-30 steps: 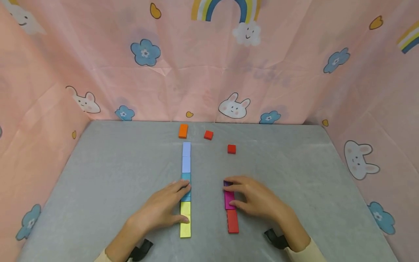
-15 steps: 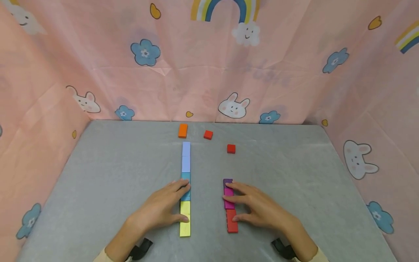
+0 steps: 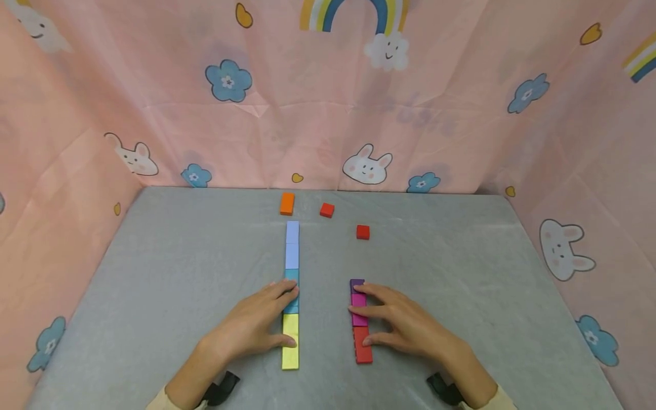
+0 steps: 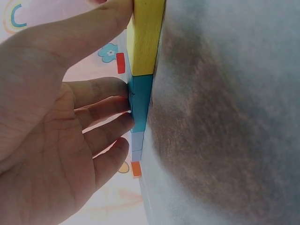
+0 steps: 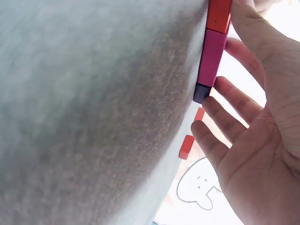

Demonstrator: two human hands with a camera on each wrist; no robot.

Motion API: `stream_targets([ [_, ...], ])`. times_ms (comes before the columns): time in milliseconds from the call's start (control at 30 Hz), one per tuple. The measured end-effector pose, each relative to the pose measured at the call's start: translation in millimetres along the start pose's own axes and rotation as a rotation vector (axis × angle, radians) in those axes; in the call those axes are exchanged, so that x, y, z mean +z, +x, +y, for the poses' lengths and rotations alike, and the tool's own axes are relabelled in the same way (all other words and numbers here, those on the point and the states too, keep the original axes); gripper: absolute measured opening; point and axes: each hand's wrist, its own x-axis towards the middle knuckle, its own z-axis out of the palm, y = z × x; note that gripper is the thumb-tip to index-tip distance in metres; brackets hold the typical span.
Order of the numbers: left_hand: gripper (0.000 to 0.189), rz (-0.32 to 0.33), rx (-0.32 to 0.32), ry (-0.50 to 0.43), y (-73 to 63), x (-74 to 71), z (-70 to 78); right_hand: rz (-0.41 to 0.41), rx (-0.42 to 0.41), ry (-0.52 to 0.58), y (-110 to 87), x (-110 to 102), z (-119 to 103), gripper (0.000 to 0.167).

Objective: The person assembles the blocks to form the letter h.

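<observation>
Two rows of coloured blocks lie lengthwise before me. In the left row, a yellow section (image 3: 290,360) is nearest, then a teal section (image 3: 291,307), then two light-blue blocks (image 3: 292,256). My left hand (image 3: 248,327) rests along it, thumb on the yellow and fingertips on the teal; its wrist view shows those fingers (image 4: 110,129) extended against the side. The shorter right row runs from a red block (image 3: 363,356) through a magenta block (image 3: 360,320) to a dark purple one (image 3: 354,286). Over that row spreads my right hand (image 3: 410,324), its thumb at the red block and fingers across the magenta and purple.
Beyond the left row lies an orange block (image 3: 287,204). Two small red blocks, one further back (image 3: 327,210) and another nearer (image 3: 363,232), sit past the right row. A pink patterned curtain (image 3: 307,125) encloses the grey tabletop (image 3: 179,256) at back and sides.
My right hand has slid toward me along its row, its thumb passing from the magenta block to the red one. That red block has shifted slightly left. My left hand stays put.
</observation>
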Motion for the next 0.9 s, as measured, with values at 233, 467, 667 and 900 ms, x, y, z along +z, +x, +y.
stream_targets([
  [233,0.094,0.008,0.008,0.009,-0.5,-0.3,0.7,-0.009,0.01,-0.015,0.5,-0.4,-2.6,0.062],
  [467,0.094,0.002,0.006,0.007,0.6,-0.6,0.3,-0.025,0.033,-0.029,0.2,-0.5,-5.6,0.065],
  [667,0.094,0.004,0.006,0.008,0.9,-0.4,0.0,-0.013,0.041,-0.036,-2.0,1.3,-5.8,0.08],
  [900,0.094,0.008,0.007,0.011,-0.1,0.0,-1.0,-0.002,0.037,-0.038,-1.8,3.4,-7.6,0.083],
])
